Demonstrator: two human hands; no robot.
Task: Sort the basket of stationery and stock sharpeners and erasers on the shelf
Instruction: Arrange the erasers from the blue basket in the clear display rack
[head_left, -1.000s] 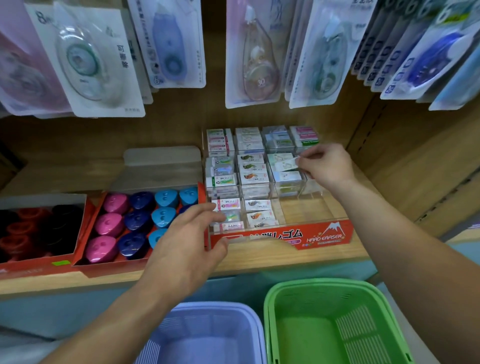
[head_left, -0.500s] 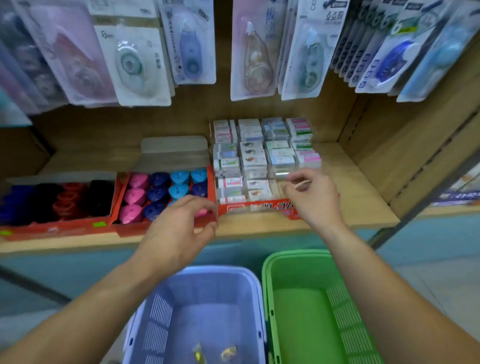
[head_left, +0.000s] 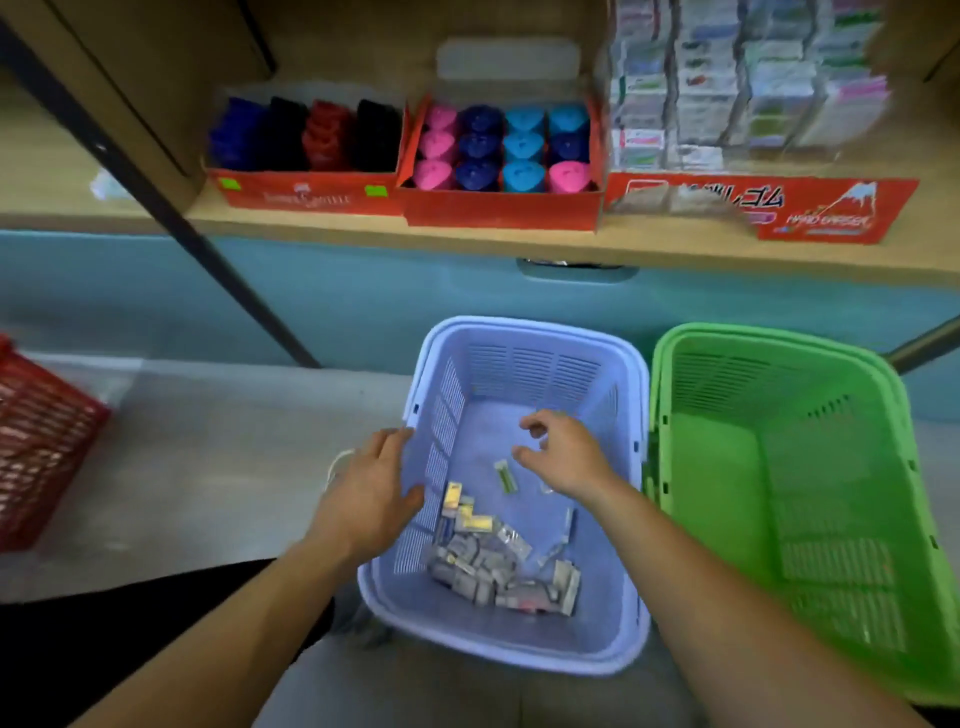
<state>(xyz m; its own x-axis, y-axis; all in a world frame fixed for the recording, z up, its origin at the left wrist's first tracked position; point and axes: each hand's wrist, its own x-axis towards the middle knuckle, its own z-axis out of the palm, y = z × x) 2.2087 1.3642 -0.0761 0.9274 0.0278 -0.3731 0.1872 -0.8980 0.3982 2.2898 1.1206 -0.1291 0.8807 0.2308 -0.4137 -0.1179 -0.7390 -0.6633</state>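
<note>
- We find the lilac basket (head_left: 527, 332) open from above: its far half is bare floor, while a pile of small packets (head_left: 498, 566) crowds the near end.
- Our left hand (head_left: 369, 493) lies against its left wall; our right hand (head_left: 566, 460) hovers inside, over the bare part.
- The green basket (head_left: 769, 335) stands just to the right, also open-topped.
- Left of the lilac basket, bare floor (head_left: 223, 467) runs to the red basket (head_left: 41, 441).
- A dark slanting post (head_left: 208, 257) crosses the far left.
- Along the shelf (head_left: 311, 228), the sharpener boxes (head_left: 501, 208) and the eraser display (head_left: 753, 202) stand packed side by side.

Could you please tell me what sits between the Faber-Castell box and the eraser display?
Head view: a red box of pink, dark-blue and light-blue sharpeners.
</note>
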